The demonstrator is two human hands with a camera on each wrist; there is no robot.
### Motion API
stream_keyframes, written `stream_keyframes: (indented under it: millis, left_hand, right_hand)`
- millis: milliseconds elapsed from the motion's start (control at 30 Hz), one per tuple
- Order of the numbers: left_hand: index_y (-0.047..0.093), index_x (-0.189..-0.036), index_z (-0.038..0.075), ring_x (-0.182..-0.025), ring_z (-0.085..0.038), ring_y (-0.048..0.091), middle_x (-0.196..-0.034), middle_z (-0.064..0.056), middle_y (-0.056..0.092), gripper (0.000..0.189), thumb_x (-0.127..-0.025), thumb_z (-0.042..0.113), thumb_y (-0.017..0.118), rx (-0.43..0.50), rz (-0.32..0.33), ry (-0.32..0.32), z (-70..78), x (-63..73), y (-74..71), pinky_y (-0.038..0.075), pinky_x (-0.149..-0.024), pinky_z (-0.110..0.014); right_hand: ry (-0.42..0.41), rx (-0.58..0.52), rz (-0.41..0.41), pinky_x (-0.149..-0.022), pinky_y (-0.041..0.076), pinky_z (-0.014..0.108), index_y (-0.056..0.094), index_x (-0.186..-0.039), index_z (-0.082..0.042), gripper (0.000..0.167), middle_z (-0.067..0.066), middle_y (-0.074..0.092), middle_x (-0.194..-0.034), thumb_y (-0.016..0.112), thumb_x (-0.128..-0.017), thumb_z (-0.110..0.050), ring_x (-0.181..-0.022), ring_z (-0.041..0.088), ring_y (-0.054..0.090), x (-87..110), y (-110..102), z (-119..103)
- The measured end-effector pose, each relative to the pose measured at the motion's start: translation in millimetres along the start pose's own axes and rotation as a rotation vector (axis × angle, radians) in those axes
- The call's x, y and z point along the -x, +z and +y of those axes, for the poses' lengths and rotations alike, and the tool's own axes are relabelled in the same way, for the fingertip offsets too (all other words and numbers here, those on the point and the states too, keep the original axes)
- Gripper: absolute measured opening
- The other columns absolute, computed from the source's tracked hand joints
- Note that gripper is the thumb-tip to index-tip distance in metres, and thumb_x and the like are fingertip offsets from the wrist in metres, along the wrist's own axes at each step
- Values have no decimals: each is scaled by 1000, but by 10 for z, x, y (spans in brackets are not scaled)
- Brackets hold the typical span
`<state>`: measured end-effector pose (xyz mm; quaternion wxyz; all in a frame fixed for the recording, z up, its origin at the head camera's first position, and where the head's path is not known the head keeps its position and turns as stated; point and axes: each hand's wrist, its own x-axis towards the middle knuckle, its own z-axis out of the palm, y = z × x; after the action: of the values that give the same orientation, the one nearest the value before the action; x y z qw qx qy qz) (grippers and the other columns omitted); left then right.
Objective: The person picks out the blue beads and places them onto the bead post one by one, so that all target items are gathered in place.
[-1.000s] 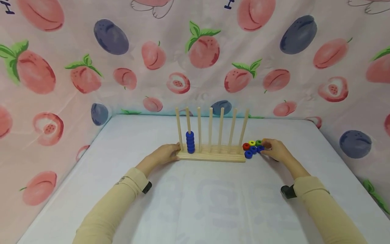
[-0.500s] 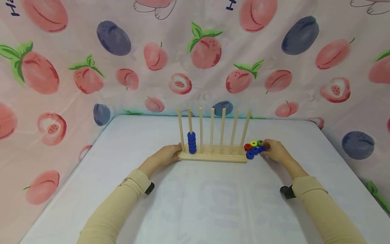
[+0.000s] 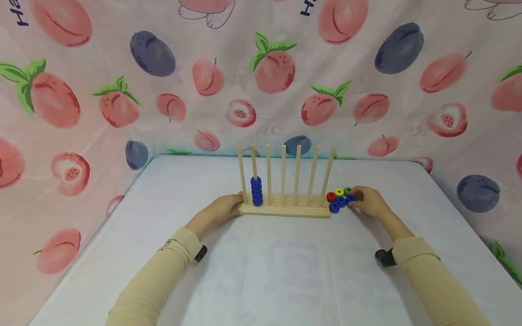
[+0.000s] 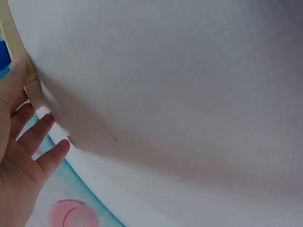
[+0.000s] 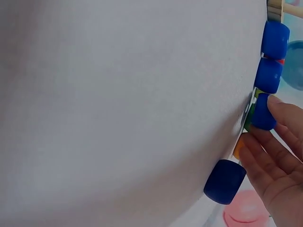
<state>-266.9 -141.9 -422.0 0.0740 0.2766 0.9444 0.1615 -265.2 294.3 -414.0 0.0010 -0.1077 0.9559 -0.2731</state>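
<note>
My left hand (image 3: pixel 223 206) holds the left end of a wooden peg stand (image 3: pixel 285 210), its thumb (image 4: pixel 19 71) lying on the base in the left wrist view. Several upright pegs rise from the stand, and blue beads (image 3: pixel 256 192) are stacked on the second from the left. Off the stand's right end, my right hand (image 3: pixel 370 202) pinches a blue bead (image 5: pixel 263 112) between thumb and fingertips. Two more blue beads (image 5: pixel 269 75) sit beside it in a row toward the stand. Close to the lower fingers lie an orange bead (image 5: pixel 238 147) and another blue bead (image 5: pixel 225 182).
Red (image 3: pixel 329 198), yellow (image 3: pixel 339 194) and green beads (image 3: pixel 347 190) lie behind the blue ones, right of the stand. A white cloth (image 3: pixel 285 271) covers the table. Behind it hangs a fruit-print curtain (image 3: pixel 269 108).
Both hands keep their places, the left on the stand and the right at the blue bead. The head view has shifted slightly.
</note>
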Motion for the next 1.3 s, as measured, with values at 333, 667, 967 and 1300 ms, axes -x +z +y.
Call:
stream_keyframes:
  millis: [333,667,967,1300]
  left_hand:
    - [48,-132,-5,-130,-37,44,-143,-21,42,48,-91,17,62,12,-1,-16,-5,-7,-21,36,-110,-46]
    - [49,-132,-5,-129,-38,44,-143,-21,42,48,-91,17,62,23,6,1,-11,-59,-82,36,-110,-47]
    - [50,-131,-5,-130,-39,44,-142,-22,43,47,-91,16,62,47,-12,2,-7,-45,13,36,-110,-48]
    - [49,-132,-6,-130,-38,44,-143,-22,42,50,-91,17,63,46,9,-20,-6,20,11,35,-111,-48]
  right_hand:
    - [28,-3,38,-91,48,55,58,-112,11,33,31,62,-107,65,-87,-10,-98,42,57,30,-14,-15]
    - [11,-27,73,-91,48,57,59,-112,12,34,34,61,-111,66,-87,-10,-102,47,59,72,-68,-54]
    - [-60,-48,61,-85,53,54,59,-110,12,31,30,66,-101,65,-86,-6,-95,43,63,128,-12,-80]
    - [-134,-45,61,-86,53,52,60,-109,12,31,27,66,-97,67,-85,-7,-92,39,64,123,84,-257]
